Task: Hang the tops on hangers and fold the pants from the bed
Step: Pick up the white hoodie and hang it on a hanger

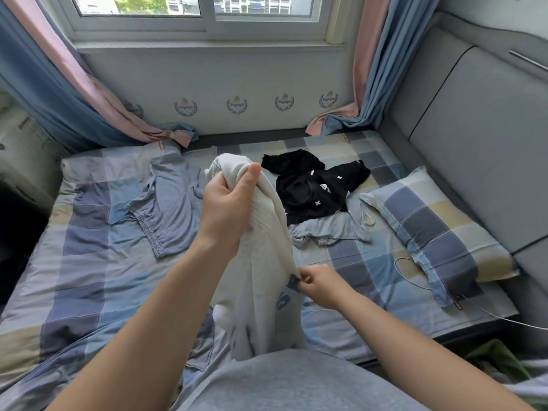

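Note:
My left hand [229, 203] grips the bunched top of a white garment [258, 292] and holds it up over the bed [89, 277]. Lower down, my right hand [315, 284] pinches the garment's right edge near a blue print. The white cloth hangs down to my lap. Grey-blue pants [166, 200] with an elastic waistband lie spread on the left of the bed. A black top [314, 188] with small white marks lies crumpled at the middle right, on another grey-blue garment [329, 229]. No hanger is in view.
A checked pillow [436, 229] lies at the right against a grey padded headboard [474, 129]. A thin white cable [415, 280] runs across the sheet near it. Blue and pink curtains [74, 93] hang down onto both far corners under the window.

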Demonstrator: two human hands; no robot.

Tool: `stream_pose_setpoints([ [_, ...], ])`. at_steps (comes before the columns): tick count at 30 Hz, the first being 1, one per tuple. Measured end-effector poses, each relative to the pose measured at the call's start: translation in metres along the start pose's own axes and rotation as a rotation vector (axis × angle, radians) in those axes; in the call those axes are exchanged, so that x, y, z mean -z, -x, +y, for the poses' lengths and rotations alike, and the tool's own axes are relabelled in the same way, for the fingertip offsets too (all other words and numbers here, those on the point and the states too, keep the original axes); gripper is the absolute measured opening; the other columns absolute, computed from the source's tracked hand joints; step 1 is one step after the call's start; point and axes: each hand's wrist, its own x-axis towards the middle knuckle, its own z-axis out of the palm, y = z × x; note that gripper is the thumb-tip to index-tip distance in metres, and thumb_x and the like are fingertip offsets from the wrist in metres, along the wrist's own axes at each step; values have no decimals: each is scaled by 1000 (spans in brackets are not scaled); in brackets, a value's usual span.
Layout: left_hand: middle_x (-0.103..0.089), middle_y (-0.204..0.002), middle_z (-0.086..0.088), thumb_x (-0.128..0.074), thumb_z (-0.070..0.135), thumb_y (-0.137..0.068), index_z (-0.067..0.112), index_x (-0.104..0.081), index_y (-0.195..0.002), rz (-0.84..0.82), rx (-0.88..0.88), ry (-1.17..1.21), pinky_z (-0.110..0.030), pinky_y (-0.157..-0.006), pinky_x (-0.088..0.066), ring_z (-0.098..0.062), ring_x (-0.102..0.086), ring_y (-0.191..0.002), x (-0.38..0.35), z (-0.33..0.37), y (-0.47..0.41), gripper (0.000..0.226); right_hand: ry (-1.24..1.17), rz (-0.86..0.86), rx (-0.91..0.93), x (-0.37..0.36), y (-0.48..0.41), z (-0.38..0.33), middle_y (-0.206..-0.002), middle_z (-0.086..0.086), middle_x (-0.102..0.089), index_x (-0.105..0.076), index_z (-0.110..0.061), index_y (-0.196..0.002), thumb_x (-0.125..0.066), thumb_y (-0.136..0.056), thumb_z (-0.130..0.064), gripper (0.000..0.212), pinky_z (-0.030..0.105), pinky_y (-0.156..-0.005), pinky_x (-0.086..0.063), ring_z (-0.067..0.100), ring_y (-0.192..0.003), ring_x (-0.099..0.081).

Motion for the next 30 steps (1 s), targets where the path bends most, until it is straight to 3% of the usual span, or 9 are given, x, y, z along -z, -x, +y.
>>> stream_pose_setpoints([
  [4, -70, -95, -13, -69, 34, -94, 11, -67, -96, 58, 14, -4, -49, -87, -59, -31, -71, -95, 9, -2, -5, 23, -90, 128, 24, 3, 1, 13, -62, 1, -54, -62, -9, -73, -58, -94, -13, 21, 36, -60, -35, 14, -59, -41],
  [7, -68, -95, -6, -73, 35, -91, 14, -62, -101, 70, 12, -200, -40, -79, -59, -24, -69, -91, 21, -10, -16, 26, -73, 294, 89, 17, 3, 9, -65, 1, -60, -64, -11, -75, -58, -93, -11, 19, 45, -66, -46, 23, -66, -53],
  [10, -55, -125, -8, -81, 40, -82, 14, -48, -129, 23, 99, -620, -44, -98, -52, -24, -56, -117, 28, -31, -21, 62, -125, 487, 208, 36, 11, -10, -79, -6, -69, -73, -16, -88, -57, -91, -12, 17, 39, -70, -50, 17, -76, -61],
  [13, -37, -151, -2, -83, 49, -75, 24, -34, -150, -157, -41, -873, -45, -113, -37, -21, -37, -136, 29, -48, -17, 93, -176, 591, 328, 52, 21, -36, -87, -7, -71, -75, -15, -98, -55, -90, -14, 22, 30, -72, -49, 11, -81, -63],
  [17, -61, -129, 12, -79, 44, -82, 37, -54, -130, -662, 4, -950, -33, -100, -46, -9, -56, -117, 21, -72, -8, 55, -256, 600, 412, 62, 33, -67, -69, -20, -61, -74, -15, -92, -62, -97, -11, 14, 13, -60, -36, 1, -63, -54],
  [19, -70, -97, 13, -68, 32, -94, 37, -63, -99, -508, -37, -885, -36, -86, -54, -10, -65, -94, 15, -86, -5, 9, -361, 563, 442, 67, 40, -77, -64, -20, -58, -71, -19, -85, -62, -98, -17, 16, 11, -56, -34, 2, -57, -50],
  [22, -57, -67, 14, -55, 22, -101, 32, -57, -76, -327, -74, -725, -25, -58, -41, -6, -51, -63, 9, -91, -2, 27, -454, 482, 470, 73, 46, -80, -59, -13, -50, -68, -21, -80, -63, -94, -26, 16, 16, -50, -31, 3, -53, -41],
  [26, -53, -69, -1, -46, 8, -101, 7, -60, -84, -189, -23, -436, -29, -59, -38, -13, -47, -63, 5, -75, -4, 22, -522, 319, 374, 61, 41, -61, -66, -16, -54, -66, -25, -87, -67, -89, -30, 5, 17, -56, -38, 3, -59, -44],
  [30, -52, -75, -14, -47, 9, -101, 2, -58, -88, -250, -37, -352, -38, -63, -39, -24, -48, -68, -2, -59, 1, 18, -532, 155, 85, 26, 33, -26, -99, -12, -75, -68, -36, -107, -70, -76, -41, 31, 38, -86, -55, 10, -94, -70],
])
